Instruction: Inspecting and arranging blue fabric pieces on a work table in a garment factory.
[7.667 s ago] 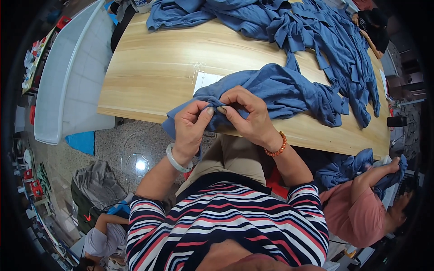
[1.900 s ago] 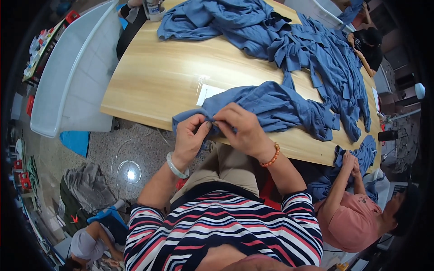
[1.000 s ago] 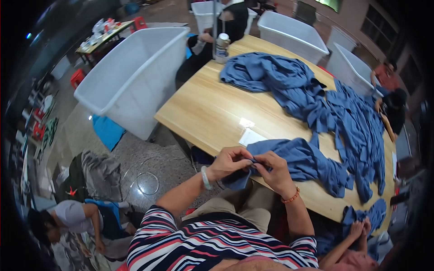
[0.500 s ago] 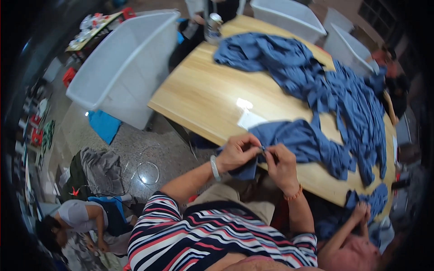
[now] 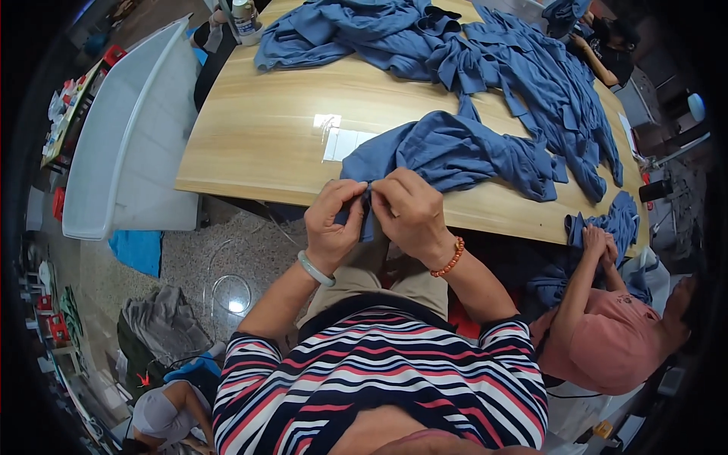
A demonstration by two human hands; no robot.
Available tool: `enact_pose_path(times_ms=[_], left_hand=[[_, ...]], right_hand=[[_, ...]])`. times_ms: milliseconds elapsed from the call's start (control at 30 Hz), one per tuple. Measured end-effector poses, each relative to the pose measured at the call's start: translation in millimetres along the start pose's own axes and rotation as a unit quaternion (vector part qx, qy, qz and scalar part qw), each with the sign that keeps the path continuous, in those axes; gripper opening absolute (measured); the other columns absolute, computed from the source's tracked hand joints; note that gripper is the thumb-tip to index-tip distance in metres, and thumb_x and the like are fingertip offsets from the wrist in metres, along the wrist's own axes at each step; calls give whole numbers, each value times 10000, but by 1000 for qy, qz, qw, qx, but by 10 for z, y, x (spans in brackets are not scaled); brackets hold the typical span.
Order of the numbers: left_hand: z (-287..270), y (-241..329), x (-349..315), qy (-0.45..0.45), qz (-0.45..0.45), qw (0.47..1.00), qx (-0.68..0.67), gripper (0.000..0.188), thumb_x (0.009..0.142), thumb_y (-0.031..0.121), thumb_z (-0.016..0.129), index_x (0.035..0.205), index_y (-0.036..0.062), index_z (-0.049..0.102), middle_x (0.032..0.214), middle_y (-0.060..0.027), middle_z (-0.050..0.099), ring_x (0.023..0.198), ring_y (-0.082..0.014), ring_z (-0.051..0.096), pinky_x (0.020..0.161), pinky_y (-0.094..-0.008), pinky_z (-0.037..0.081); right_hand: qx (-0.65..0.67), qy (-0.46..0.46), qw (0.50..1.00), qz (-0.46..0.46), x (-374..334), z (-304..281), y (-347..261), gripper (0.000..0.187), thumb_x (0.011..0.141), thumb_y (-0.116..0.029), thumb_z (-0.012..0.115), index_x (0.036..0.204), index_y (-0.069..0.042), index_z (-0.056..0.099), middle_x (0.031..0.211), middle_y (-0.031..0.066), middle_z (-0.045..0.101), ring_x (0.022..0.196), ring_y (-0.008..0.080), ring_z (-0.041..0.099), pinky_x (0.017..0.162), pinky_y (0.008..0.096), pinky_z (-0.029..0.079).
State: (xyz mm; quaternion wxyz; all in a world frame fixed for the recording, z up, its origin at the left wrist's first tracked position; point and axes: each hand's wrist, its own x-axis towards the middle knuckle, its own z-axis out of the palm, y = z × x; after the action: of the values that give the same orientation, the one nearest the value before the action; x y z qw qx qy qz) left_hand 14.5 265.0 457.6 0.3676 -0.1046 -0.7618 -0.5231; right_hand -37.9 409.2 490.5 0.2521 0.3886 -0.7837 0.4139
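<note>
A blue garment [image 5: 447, 155] lies bunched over the front edge of the wooden table [image 5: 250, 136], part of it hanging down toward my lap. My left hand [image 5: 334, 220], with a pale bangle at the wrist, pinches a small bit of its cloth between thumb and fingers. Close against it, my right hand [image 5: 409, 212], with an orange bead bracelet below it, pinches the same spot. The fingertips nearly touch and hide whatever small detail lies between them. Just beyond my hands, a white paper [image 5: 345, 144] rests partly under the garment.
More blue garments [image 5: 531, 83] are heaped along the table's far and right sides. A can [image 5: 245, 19] stands at the far left corner. A large white bin [image 5: 121, 144] is left of the table. A co-worker in pink [image 5: 599, 334] handles blue cloth at right; another person [image 5: 171, 413] sits lower left.
My view has shifted, so the table and bin appear farther left and higher. Both hands stay pinched on the garment, now turned slightly and drawn nearer its hanging edge.
</note>
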Motion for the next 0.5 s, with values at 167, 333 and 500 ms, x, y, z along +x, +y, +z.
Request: enact_pose_path(times_ms=[167,333,500], left_hand=[[-4,-42,-90,-41,-80,995,-36,232,838,-87,595,1024,11,693,918,-133,654,822,-228,644,750,-275,505],[-188,-137,-14,-32,-218,966,-139,199,904,-59,553,1049,19,666,951,8,630,882,-75,578,777,-212,466],[-635,-162,572,79,-167,968,-173,217,939,-43,514,1097,9,654,1041,-49,657,915,-98,602,827,-215,479]], right_hand=[[-5,-85,994,-66,-111,-23,-19,194,716,11,709,897,-47,665,836,91,602,747,248,616,626,345,515],[0,-157,986,63,-194,-207,143,699,743,-99,779,1382,-168,503,1189,137,561,955,338,640,792,385,546],[-239,-143,924,261,-238,-559,1050,958,727,-180,818,1516,-200,275,1440,233,380,1056,422,612,818,447,550]])
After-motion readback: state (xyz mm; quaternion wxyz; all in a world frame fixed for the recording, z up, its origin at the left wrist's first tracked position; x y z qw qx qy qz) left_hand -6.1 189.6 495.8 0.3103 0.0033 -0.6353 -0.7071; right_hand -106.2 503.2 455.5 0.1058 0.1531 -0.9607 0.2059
